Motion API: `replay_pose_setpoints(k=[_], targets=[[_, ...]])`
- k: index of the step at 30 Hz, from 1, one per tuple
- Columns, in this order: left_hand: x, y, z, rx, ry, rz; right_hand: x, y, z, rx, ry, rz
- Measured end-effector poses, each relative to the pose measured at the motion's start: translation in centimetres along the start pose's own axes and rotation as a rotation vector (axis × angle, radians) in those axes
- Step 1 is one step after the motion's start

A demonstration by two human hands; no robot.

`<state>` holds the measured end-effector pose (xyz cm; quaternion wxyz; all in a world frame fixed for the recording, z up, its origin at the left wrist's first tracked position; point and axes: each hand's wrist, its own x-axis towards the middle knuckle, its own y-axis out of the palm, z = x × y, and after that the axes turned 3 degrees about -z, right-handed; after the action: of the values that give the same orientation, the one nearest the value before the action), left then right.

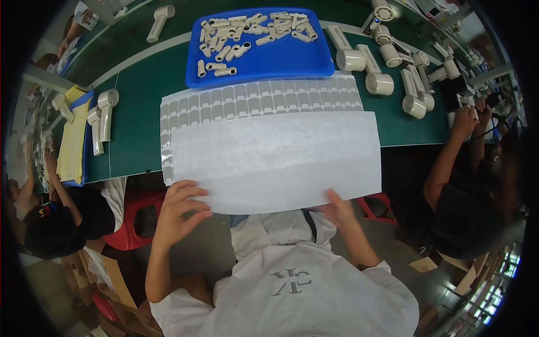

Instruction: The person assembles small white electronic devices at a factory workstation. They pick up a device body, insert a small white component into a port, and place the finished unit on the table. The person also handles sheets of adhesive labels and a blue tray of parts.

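Note:
A large blank white sheet [275, 160] lies in front of me, its near edge reaching past the table toward my lap. My left hand [181, 213] is at its near left corner, fingers spread across the paper, with thumb and index tips close together at the edge. My right hand [338, 210] grips the near edge farther right, thumb on top; its other fingers are hidden under the paper. Beneath the white sheet, a sheet of grey rounded stickers [261, 96] shows along the far and left sides.
Beyond the sheets stands a blue tray [264, 68] with many small cream plastic parts. White handheld fan bodies [379, 84] lie at the right, others [105, 115] at the left beside yellow paper [73, 140]. People work at both sides. Red stools [135, 222] stand below the green table [140, 73].

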<state>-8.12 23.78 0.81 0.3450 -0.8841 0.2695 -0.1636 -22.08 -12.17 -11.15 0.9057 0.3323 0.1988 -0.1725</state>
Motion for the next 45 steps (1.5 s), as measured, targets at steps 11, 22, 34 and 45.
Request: replay_pose_setpoints(k=[11, 22, 34, 45], targets=[[-5.9, 5.7, 8.1, -0.548, -0.554, -0.164, -1.2, -4.0, 4.6, -0.133, -0.093, -0.326], [4.5, 13.7, 2.9, -1.055, -0.328, -0.38, -7.9, -15.0, 2.8, 0.083, -0.155, -0.262], [9.0, 9.8, -4.2, -0.904, -0.351, -0.703, -6.6, -4.2, -3.6, 0.467, 0.087, 0.192], [10.4, 7.7, -5.3, -0.832, -0.35, -0.637, -6.7, 3.3, -4.5, 0.367, 0.312, 0.197]])
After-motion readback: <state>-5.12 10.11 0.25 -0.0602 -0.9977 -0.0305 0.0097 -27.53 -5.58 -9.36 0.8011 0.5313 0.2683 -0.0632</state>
